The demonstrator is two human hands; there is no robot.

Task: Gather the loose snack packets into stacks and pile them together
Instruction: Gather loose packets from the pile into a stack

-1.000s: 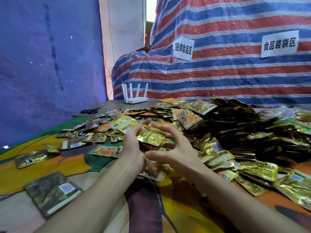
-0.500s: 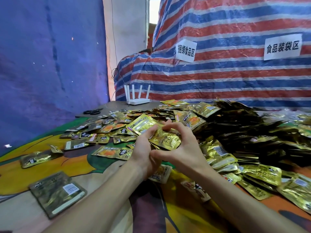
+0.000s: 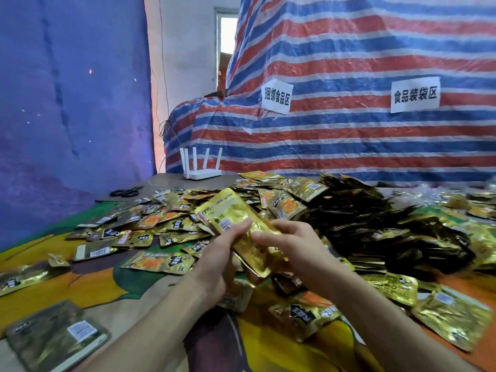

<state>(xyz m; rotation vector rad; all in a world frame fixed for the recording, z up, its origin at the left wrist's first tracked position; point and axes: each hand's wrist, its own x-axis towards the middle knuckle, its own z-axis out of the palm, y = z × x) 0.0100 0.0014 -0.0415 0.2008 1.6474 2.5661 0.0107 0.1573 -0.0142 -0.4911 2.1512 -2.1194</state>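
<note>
Both hands hold a small stack of gold foil snack packets (image 3: 236, 218) lifted above the table, tilted up and away from me. My left hand (image 3: 217, 261) grips the stack from the left, thumb on top. My right hand (image 3: 292, 245) pinches its right edge with thumb and fingers. A big heap of gold and dark packets (image 3: 375, 226) covers the table's right and middle. Loose packets (image 3: 158, 261) lie scattered flat to the left. A neat squared stack (image 3: 56, 336) sits at the near left corner.
The table wears a colourful cartoon cloth (image 3: 88, 288). A white router (image 3: 201, 167) and black scissors (image 3: 126, 192) lie at the far left. A striped tarp (image 3: 349, 130) with two paper labels stands behind; a blue sheet (image 3: 67, 103) hangs at left.
The hands closed together on the packets, lifted them off the pile and squared them into one stack held higher. The camera tilted slightly closer.
</note>
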